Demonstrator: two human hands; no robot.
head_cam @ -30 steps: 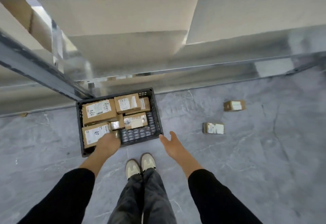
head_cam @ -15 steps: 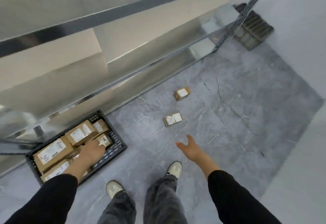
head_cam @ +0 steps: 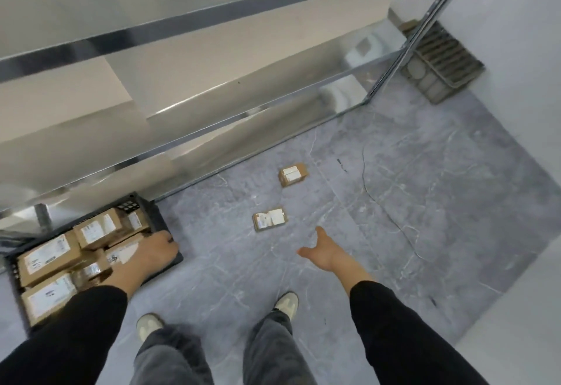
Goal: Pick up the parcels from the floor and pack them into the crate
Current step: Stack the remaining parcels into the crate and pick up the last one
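The black plastic crate (head_cam: 159, 217) sits on the grey floor at lower left, filled with several brown labelled parcels (head_cam: 45, 257). My left hand (head_cam: 151, 251) lies palm down on a parcel at the crate's right end, fingers curled near the rim; whether it grips anything is hidden. Two small brown parcels lie on the floor. The nearer parcel (head_cam: 270, 219) is just beyond my right hand (head_cam: 328, 251), which hovers open with fingers spread and holds nothing. The farther parcel (head_cam: 294, 174) lies close to the shelf's base.
Metal shelving (head_cam: 212, 96) with large cartons runs along the left and back. A grey grid crate (head_cam: 440, 63) leans at the far right corner. A thin cable (head_cam: 379, 199) crosses the floor. A white wall (head_cam: 516, 278) bounds the right. My shoes (head_cam: 285, 301) stand below.
The view has swung right, so the crate now sits at lower left. My left hand slid to the crate's right end. My right hand has reached forward toward the nearer floor parcel.
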